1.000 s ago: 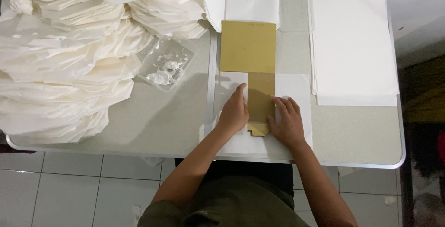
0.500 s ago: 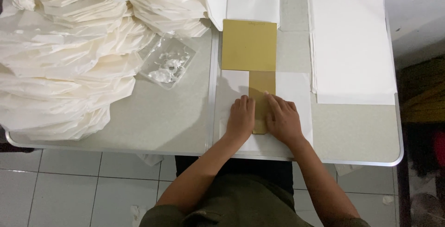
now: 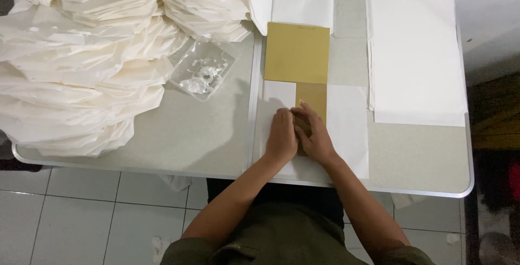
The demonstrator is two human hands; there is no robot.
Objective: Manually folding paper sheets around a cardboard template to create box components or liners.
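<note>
On the counter (image 3: 206, 135), near edge: my left hand (image 3: 281, 135) and right hand (image 3: 314, 138), both flat and open, press a narrow gold paper strip (image 3: 312, 100) onto a white sheet (image 3: 346, 129).

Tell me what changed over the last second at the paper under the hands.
Both hands slid up the narrow tan strip: left hand and right hand now sit closer together, covering its lower end, pressing flat, gripping nothing. The big tan card, white sheet, plastic tray and paper stacks stayed put.
</note>
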